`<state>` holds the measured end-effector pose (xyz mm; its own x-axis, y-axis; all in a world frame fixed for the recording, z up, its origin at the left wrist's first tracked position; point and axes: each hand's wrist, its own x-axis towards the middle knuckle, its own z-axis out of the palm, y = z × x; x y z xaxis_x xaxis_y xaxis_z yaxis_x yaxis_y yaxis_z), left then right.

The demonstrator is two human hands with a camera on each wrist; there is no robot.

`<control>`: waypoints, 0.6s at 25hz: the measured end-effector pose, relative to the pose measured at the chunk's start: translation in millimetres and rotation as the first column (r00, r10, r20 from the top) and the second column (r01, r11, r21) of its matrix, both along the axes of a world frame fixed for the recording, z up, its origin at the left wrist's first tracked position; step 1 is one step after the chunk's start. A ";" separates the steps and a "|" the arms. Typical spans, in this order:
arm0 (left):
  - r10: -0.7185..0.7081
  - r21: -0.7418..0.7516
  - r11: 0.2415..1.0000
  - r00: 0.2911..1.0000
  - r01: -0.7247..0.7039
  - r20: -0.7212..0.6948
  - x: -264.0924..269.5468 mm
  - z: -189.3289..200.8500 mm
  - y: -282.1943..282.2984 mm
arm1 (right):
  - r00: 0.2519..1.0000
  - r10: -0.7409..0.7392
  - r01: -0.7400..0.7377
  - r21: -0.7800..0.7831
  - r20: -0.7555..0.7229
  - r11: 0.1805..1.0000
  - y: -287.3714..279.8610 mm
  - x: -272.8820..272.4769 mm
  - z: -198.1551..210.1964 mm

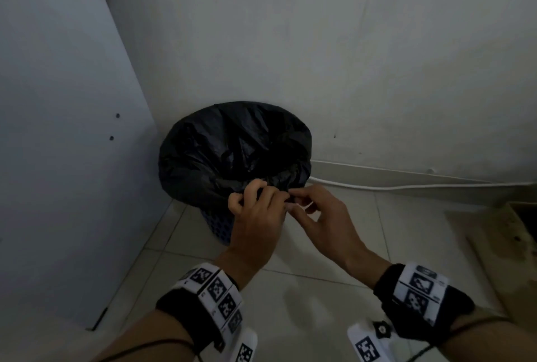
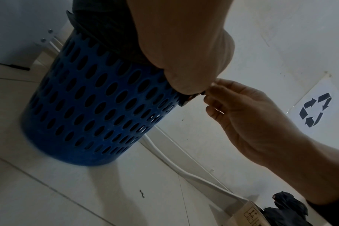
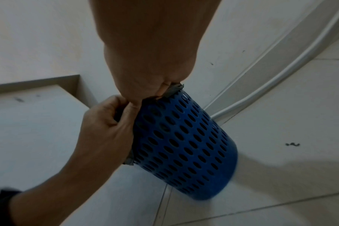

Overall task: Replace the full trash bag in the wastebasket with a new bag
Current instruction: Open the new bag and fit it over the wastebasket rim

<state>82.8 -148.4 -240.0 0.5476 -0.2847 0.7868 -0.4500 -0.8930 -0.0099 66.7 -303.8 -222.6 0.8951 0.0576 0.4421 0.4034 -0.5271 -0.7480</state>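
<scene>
A blue perforated wastebasket [image 1: 218, 229] [image 2: 91, 110] [image 3: 184, 145] stands on the tiled floor in a corner. It is lined with a black trash bag [image 1: 232, 143] whose edge is folded over the rim. Both hands meet at the near side of the rim. My left hand [image 1: 255, 191] [image 2: 184, 85] [image 3: 124, 107] has its fingers curled and pinches the folded bag edge [image 3: 173, 89]. Right beside it, my right hand [image 1: 296, 200] [image 2: 211, 94] [image 3: 161, 91] pinches the same edge between thumb and fingertips. What lies inside the bag is too dark to make out.
A white panel [image 1: 58, 158] closes the left side and a white wall stands behind the basket. A white cable [image 1: 377, 187] runs along the wall's foot. A cardboard box [image 1: 508, 245] lies at the right, with another black bag [image 2: 284, 211] beside it.
</scene>
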 end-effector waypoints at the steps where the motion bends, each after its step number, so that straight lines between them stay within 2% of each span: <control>1: 0.007 -0.019 1.000 1.000 -0.008 -0.016 0.2 -0.7 -0.2 | 0.997 0.027 -0.020 -0.096 0.076 0.995 0.7 2.2 -2.9; 4: -0.005 -0.069 0.998 0.998 0.001 -0.059 -0.2 -0.2 -1.6 | 0.984 0.030 0.011 -0.224 0.177 0.974 -0.3 13.2 -5.7; 7: -0.013 -0.069 0.998 0.996 0.007 -0.086 2.1 5.2 6.0 | 0.989 0.019 0.013 -0.218 0.144 0.976 0.5 23.3 -3.9; 10: 0.022 -0.020 0.999 0.994 -0.024 -0.106 6.7 9.9 17.5 | 0.998 -0.052 0.051 -0.055 -0.017 0.997 14.1 23.0 -1.2; 12: 0.008 -0.082 0.996 0.992 -0.019 -0.129 8.3 9.9 19.6 | 0.981 -0.089 0.104 0.082 -0.170 0.991 26.4 23.0 -5.2; 13: -0.002 -0.117 0.993 0.991 -0.014 -0.135 9.1 9.7 19.8 | 0.961 -0.083 0.137 0.193 -0.266 0.972 32.8 24.1 -6.5; 15: -0.019 -0.160 0.987 0.992 -0.002 -0.128 10.0 8.8 18.6 | 0.895 -0.031 0.251 0.445 -0.446 0.860 43.8 28.2 -7.7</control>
